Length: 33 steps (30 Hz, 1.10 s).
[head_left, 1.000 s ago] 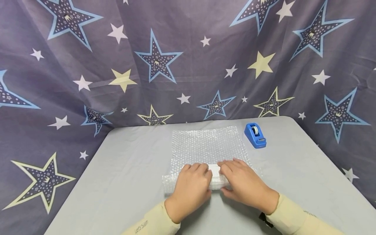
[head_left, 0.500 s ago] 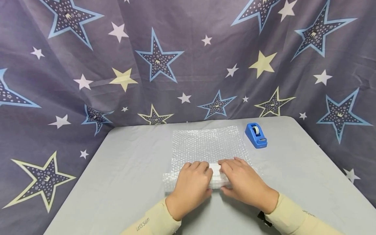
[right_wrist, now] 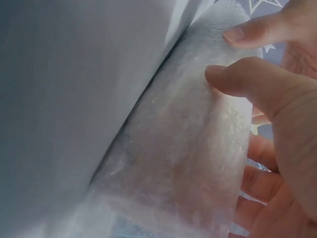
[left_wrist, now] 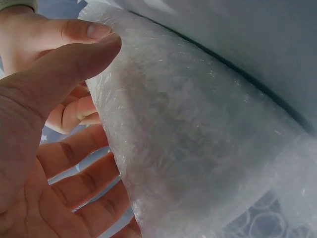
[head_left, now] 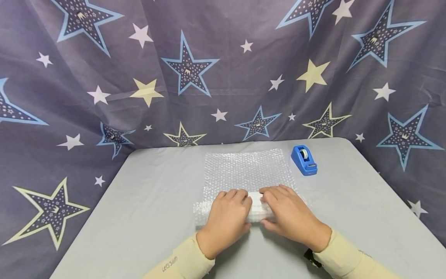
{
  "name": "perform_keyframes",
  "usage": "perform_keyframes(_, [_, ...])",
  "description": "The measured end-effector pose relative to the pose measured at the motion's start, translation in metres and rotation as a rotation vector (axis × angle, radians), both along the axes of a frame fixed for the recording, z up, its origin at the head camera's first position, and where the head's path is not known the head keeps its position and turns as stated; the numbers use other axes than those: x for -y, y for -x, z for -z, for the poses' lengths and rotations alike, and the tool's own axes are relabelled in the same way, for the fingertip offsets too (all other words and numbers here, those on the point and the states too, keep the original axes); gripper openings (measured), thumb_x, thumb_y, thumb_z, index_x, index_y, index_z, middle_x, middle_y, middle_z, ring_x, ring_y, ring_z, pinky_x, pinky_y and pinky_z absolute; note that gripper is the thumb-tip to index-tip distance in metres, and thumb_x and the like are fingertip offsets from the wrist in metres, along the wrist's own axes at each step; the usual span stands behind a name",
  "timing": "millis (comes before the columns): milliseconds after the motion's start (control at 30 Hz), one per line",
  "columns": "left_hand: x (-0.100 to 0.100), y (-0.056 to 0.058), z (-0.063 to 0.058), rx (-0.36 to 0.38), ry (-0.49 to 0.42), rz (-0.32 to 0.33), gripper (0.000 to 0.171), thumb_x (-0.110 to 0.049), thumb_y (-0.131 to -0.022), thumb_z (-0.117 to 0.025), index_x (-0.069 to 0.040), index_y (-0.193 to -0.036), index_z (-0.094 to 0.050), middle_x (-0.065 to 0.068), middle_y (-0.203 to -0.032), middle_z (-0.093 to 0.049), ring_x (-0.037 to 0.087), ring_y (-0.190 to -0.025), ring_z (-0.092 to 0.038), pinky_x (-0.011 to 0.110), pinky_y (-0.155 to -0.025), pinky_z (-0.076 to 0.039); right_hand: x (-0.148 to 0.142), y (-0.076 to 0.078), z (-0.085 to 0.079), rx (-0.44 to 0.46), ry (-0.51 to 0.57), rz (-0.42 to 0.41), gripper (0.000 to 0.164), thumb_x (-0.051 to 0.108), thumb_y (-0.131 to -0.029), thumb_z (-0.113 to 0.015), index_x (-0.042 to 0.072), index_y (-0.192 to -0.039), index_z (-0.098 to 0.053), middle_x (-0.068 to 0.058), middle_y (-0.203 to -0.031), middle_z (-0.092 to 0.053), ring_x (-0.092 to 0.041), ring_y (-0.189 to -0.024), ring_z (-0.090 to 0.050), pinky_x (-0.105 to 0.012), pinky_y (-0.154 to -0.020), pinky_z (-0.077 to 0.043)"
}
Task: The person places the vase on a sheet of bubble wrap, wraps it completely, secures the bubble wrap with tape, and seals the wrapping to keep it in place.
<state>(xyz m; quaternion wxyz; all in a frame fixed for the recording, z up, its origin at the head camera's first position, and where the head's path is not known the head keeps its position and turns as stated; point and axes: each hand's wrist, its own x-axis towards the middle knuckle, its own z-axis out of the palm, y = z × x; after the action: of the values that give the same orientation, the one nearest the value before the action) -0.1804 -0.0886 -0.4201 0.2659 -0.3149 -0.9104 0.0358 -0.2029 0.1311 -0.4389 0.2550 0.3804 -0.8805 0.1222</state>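
Observation:
A sheet of bubble wrap (head_left: 244,170) lies flat on the table, and its near end is rolled into a thick bundle (head_left: 257,213). Something white shows through the layers between the hands; its kind cannot be made out. My left hand (head_left: 227,220) grips the bundle left of its middle, fingers over the far side and thumb on the near side. On the other side my right hand (head_left: 290,217) holds it the same way. Both wrist views show thumb and curled fingers around the wrapped bundle (left_wrist: 173,124). The bundle's left end sticks out past the left hand.
A blue tape dispenser (head_left: 304,161) with a roll of tape stands at the back right, beside the bubble wrap. The table (head_left: 146,193) has a pale grey cover. A star-patterned curtain (head_left: 223,77) hangs behind and along both sides.
Both hands and the bundle have shifted slightly away from me, toward the flat part of the sheet. The grip looks the same, and the tape dispenser has stayed in place.

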Motion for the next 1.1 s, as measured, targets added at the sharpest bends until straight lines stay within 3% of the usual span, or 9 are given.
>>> perform_keyframes(333, [0.002,0.005,-0.001,0.019,-0.019,-0.021,0.048,-0.037,-0.063,-0.090,-0.017,-0.103,-0.073,-0.002,-0.110,-0.069,0.019,-0.098,-0.068,0.038,-0.075,-0.052,0.002,0.004,-0.006,-0.054,-0.041,-0.021,0.049,0.038,-0.067,-0.087,0.015,-0.102,-0.063,-0.007,-0.124,-0.068,-0.027,-0.115,-0.064,-0.053,-0.104,-0.048])
perform_keyframes(533, [0.002,0.009,-0.002,0.020,-0.028,0.000,0.047,-0.036,-0.063,-0.090,-0.014,-0.101,-0.073,0.001,-0.115,-0.066,0.022,-0.107,-0.064,0.038,-0.081,-0.051,0.002,0.006,-0.012,-0.052,-0.062,-0.012,0.049,0.039,-0.066,-0.089,0.014,-0.100,-0.064,-0.008,-0.124,-0.068,-0.029,-0.114,-0.064,-0.049,-0.102,-0.049])
perform_keyframes(733, [0.001,0.013,0.000,0.011,-0.033,0.008,0.049,-0.036,-0.061,-0.091,-0.014,-0.100,-0.071,0.001,-0.108,-0.060,0.021,-0.100,-0.060,0.036,-0.079,-0.047,0.003,0.007,-0.015,-0.038,-0.087,0.009,0.051,0.042,-0.067,-0.089,0.014,-0.102,-0.065,-0.008,-0.122,-0.068,-0.029,-0.112,-0.063,-0.048,-0.100,-0.050])
perform_keyframes(1100, [0.002,0.019,0.009,-0.026,-0.038,0.016,0.063,-0.033,-0.058,-0.093,-0.008,-0.112,-0.071,0.001,-0.104,-0.058,0.021,-0.095,-0.056,0.035,-0.078,-0.042,0.005,0.011,-0.012,-0.063,-0.090,0.028,0.045,0.040,-0.072,-0.081,0.011,-0.103,-0.068,-0.003,-0.108,-0.059,-0.024,-0.095,-0.053,-0.039,-0.079,-0.046])
